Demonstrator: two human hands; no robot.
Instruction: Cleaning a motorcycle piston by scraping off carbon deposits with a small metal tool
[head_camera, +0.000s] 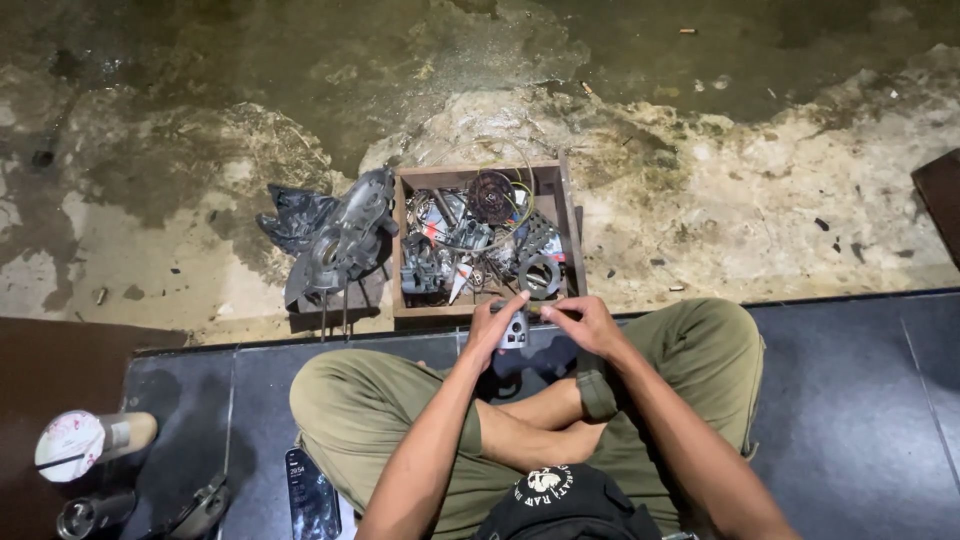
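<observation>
I sit cross-legged on dark floor tiles in olive trousers. My left hand (492, 325) grips a small grey metal engine part (514, 331) held above my lap. My right hand (581, 322) touches the same part from the right, with its fingers pinched at the part's top edge. Just beyond both hands stands a shallow wooden box (564, 215) filled with several metal parts, gears, wires and a dark round fan piece.
A grey engine casing (340, 240) leans against the box's left side, with a black plastic bag (295, 215) behind it. A phone (310, 495) lies by my left knee. A lidded cup (85, 442) lies at the lower left. Stained, wet concrete stretches beyond the tiles.
</observation>
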